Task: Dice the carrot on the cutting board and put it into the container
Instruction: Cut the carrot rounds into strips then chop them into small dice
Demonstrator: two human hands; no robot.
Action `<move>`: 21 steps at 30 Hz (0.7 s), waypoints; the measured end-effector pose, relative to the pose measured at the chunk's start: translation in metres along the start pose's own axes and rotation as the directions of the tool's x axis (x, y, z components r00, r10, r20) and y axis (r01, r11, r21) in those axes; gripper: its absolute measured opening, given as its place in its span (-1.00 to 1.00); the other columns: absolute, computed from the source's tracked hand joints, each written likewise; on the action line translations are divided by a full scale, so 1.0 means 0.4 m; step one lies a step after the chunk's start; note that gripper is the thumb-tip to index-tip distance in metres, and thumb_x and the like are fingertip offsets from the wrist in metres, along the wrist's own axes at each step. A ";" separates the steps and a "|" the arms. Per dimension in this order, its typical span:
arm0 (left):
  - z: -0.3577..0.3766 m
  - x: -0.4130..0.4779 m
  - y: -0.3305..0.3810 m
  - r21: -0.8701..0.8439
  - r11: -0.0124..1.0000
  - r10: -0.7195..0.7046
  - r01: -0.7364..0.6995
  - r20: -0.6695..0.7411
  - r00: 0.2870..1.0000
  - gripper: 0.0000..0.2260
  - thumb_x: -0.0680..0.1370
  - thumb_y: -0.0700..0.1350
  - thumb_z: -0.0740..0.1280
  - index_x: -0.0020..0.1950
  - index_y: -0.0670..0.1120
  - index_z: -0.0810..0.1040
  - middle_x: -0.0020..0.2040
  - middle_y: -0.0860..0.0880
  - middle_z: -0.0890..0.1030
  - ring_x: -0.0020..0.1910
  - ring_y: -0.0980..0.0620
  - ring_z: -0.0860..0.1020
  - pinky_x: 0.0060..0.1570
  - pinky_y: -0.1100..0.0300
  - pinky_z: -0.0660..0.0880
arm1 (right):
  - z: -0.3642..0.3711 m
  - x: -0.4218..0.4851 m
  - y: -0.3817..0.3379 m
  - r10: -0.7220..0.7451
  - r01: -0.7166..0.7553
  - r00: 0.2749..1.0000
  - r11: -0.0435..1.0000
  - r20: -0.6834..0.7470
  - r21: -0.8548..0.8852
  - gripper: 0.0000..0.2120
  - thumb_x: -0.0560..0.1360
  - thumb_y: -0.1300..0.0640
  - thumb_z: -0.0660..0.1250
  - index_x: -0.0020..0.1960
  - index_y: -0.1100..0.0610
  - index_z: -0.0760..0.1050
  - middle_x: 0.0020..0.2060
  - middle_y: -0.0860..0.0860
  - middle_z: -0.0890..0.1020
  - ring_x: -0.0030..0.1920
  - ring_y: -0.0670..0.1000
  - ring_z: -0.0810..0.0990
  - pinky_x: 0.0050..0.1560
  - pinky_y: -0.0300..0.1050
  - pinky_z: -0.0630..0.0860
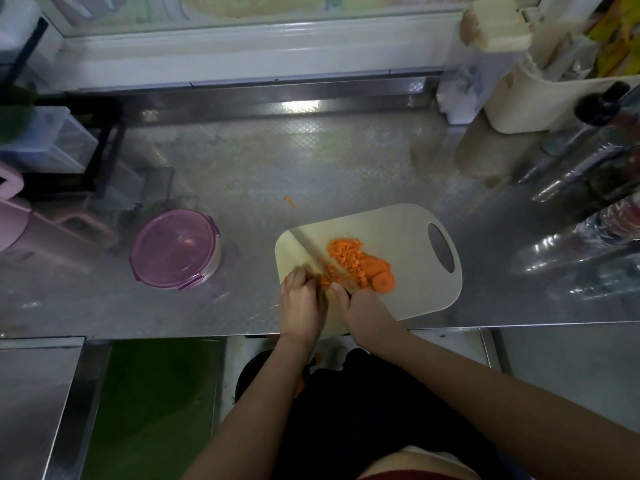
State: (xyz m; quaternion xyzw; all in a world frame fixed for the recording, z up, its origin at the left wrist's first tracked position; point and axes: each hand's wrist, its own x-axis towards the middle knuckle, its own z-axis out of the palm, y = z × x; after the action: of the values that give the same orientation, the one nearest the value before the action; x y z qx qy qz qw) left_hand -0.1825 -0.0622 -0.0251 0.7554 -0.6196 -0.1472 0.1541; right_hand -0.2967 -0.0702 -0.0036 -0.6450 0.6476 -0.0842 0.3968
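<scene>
A beige cutting board (408, 237) lies on the steel counter. On it sits a pile of diced carrot (346, 256) with round carrot slices (382, 280) at its near right. My right hand (360, 308) grips the handle of a knife (308, 249) whose blade runs up and left across the board. My left hand (303, 303) holds carrot strips (325, 279) down with curled fingers right beside the blade. A round container with a purple lid (175, 249) stands closed to the left of the board.
A stray carrot bit (291, 200) lies on the counter (259, 161) behind the board. Pink items (14, 220) and a black rack (100, 147) stand at the left. A beige bin (540, 95) and bottles (588, 174) crowd the right. The counter edge is near my body.
</scene>
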 end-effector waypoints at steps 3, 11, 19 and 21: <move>0.005 0.000 -0.005 0.008 1.000 0.013 -0.013 -0.004 1.000 -0.87 0.37 -0.26 0.42 -0.10 -0.20 0.65 -0.18 -0.16 0.54 -0.15 -0.17 0.51 -0.14 0.07 0.46 | 0.009 0.005 0.001 -0.004 0.004 1.000 0.999 -0.016 -0.037 -0.42 0.59 -0.20 -0.01 -0.02 0.24 0.56 -0.14 0.26 0.64 -0.08 0.24 0.62 -0.09 0.01 0.49; -0.001 -0.003 -0.008 -0.029 0.999 0.018 -0.018 0.025 1.000 -0.82 0.43 -0.26 0.38 0.01 -0.24 0.64 -0.13 -0.18 0.55 -0.08 -0.19 0.50 -0.04 0.01 0.46 | -0.020 0.034 -0.029 0.052 -0.051 0.999 0.996 -0.010 0.079 -0.39 0.60 -0.15 0.02 0.01 0.36 0.57 -0.04 0.30 0.62 0.05 0.24 0.58 0.07 0.01 0.49; -0.012 0.002 -0.010 -0.083 0.997 0.004 0.003 0.082 0.997 -0.71 0.51 -0.12 0.32 0.20 -0.19 0.56 0.07 -0.15 0.50 0.13 -0.13 0.41 0.17 0.06 0.37 | -0.045 0.012 -0.009 0.026 -0.032 0.999 0.989 0.045 0.147 -0.40 0.61 -0.15 -0.02 -0.11 0.31 0.57 -0.12 0.27 0.62 0.01 0.20 0.57 -0.01 -0.08 0.39; -0.016 0.003 -0.011 -0.112 0.994 -0.008 0.019 0.098 0.995 -0.67 0.50 -0.09 0.35 0.23 -0.18 0.54 0.11 -0.14 0.50 0.17 -0.11 0.40 0.20 0.09 0.34 | -0.049 0.000 -0.004 0.003 -0.013 0.998 0.989 0.070 0.145 -0.45 0.62 -0.13 -0.01 -0.31 0.20 0.48 -0.25 0.19 0.57 -0.10 0.16 0.55 -0.12 -0.12 0.34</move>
State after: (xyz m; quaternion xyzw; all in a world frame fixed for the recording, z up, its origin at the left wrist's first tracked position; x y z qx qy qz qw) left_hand -0.1758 -0.0621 -0.0213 0.7416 -0.6119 -0.2197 0.1652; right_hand -0.3077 -0.0786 0.0106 -0.6144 0.6281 -0.1069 0.4654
